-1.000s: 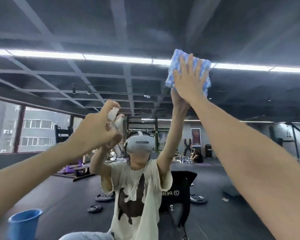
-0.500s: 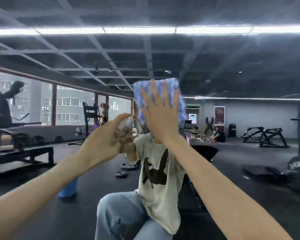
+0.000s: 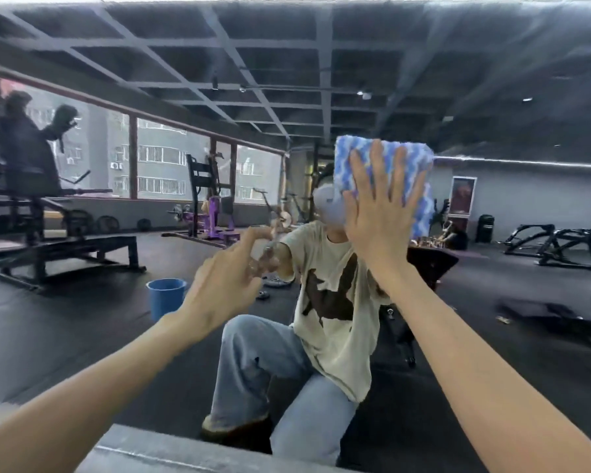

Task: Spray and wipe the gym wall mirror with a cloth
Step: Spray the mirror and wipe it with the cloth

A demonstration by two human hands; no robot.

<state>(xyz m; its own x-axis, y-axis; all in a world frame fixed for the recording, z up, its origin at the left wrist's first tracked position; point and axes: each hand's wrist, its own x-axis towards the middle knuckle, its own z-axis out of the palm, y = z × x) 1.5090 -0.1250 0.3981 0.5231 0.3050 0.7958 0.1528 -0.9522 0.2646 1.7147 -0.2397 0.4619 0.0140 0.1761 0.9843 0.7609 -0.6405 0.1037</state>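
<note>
1. Large frameless glass gym wall mirror (image 3: 321,56). Fills nearly the whole view and reflects the dark grid ceiling, windows, weight benches and black floor. This is the task's surface. The part at head height is being worked.

2. Reflected person, in a cream printed T-shirt (image 3: 331,302) and pale jeans, down on one knee. The low stance probably serves to bring the mirror's middle band within arm's reach.

3. Grey flat ledge (image 3: 151,448). Runs along the mirror's foot at the bottom edge of the view.

4. Round blue plastic bucket (image 3: 166,298). Seen in reflection on the floor, left of the kneeling figure and near it. It is probably kept there for rinsing. Its contents are not visible.

5. Folded blue-and-white wave-patterned terry cloth (image 3: 386,158). Lies flat on the glass right of centre, covering the reflected face. Folding it into a pad gives one broad wiping face.

6. Right hand (image 3: 379,216). The palm is flat and the fingers are straight and spread over the cloth. It presses the cloth to the mirror rather than gripping it, which spreads pressure across the whole pad.

7. Left hand (image 3: 226,285). Raised left of the cloth and clear of it. The fingers are curled around item 8, probably held ready for further spraying.

8. Small pale spray bottle (image 3: 261,256). Blurred and mostly hidden in the left hand, so it is identified by judgement. It points towards the glass.
</note>
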